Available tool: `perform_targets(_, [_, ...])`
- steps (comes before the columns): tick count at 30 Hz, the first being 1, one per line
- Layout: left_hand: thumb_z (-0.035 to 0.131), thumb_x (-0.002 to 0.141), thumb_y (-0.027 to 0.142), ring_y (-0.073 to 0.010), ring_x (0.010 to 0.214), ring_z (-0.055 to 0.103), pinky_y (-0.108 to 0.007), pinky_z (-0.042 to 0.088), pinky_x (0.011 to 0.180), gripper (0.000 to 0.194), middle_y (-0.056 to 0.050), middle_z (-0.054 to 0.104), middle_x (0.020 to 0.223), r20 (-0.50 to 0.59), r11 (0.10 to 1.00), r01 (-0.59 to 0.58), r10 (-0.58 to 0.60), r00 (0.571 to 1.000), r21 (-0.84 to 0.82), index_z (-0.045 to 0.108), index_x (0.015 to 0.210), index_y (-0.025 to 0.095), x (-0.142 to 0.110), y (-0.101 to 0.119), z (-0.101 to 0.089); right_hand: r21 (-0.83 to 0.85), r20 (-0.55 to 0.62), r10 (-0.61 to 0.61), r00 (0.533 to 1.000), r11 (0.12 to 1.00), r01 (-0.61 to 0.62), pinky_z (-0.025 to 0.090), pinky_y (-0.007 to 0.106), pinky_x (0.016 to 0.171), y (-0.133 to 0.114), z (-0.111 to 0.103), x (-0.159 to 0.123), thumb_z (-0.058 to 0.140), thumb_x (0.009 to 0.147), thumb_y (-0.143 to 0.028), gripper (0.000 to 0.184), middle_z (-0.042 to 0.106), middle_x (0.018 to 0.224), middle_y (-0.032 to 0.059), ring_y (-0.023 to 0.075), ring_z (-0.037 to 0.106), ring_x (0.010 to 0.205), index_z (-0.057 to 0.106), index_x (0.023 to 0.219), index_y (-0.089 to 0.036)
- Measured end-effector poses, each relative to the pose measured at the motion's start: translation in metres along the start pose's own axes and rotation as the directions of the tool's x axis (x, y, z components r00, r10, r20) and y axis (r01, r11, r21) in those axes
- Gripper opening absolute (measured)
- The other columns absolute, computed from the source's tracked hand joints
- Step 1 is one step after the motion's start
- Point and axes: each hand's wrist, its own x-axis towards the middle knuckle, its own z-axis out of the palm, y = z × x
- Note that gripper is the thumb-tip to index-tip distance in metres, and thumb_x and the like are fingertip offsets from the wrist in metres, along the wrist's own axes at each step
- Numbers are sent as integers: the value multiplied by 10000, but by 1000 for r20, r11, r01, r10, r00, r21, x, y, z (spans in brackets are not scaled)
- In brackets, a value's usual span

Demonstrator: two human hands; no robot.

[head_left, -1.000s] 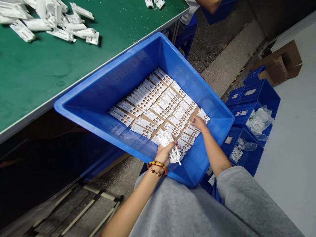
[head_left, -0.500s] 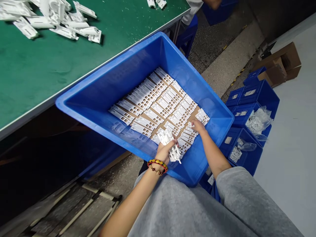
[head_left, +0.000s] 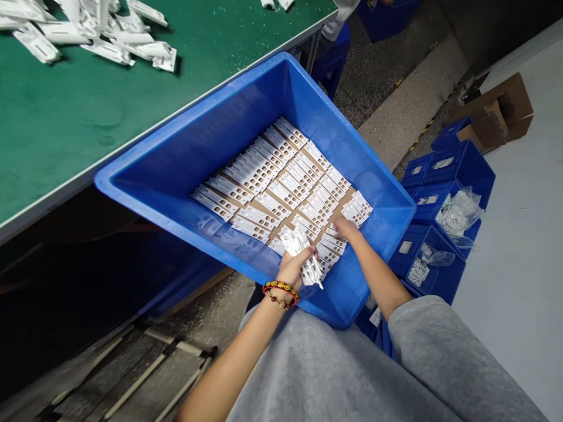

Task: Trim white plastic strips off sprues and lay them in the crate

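My left hand is closed around a bundle of white plastic parts, held over the near edge of a large blue bin. Flat white slotted plastic strips lie in rows on brown cardboard in the bin's bottom. Reaching inside, my right hand has its fingers bent down at the strips on the right side, in a pinch. Its fingertips are partly hidden, so what is between them cannot be made out. The bin is tilted in view and rests against my body.
A green table at left carries a pile of white plastic parts. Stacked blue crates with bagged parts stand at right, near an open cardboard box. A metal-tube frame is at lower left. Another person's sleeve shows at the top.
My right hand has moved slightly left along the strips, uncovering strips at its right. My left hand keeps its bundle in nearly the same place. The view has shifted a little.
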Motion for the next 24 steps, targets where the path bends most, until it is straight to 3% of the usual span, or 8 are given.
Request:
perform_targets(8, [823,494,238,-129,508,582,-262,499,520,396,40,599,567,-49,999,-28,27,998,-24,598,811,164,1,-5,1,-41,-30,98,995,994,-99,447,274,739,11,3,-3,663,875,-257,123,620,1083,81,195,619,911,604,959,-188])
perform_targets(24, [806,505,237,-123,503,576,-253,497,515,347,36,596,544,-37,1000,-23,23,999,17,602,773,156,0,-5,0,-97,-54,69,996,993,-74,482,300,811,4,-9,-11,668,879,-241,199,598,1177,107,219,620,1012,595,1058,-189])
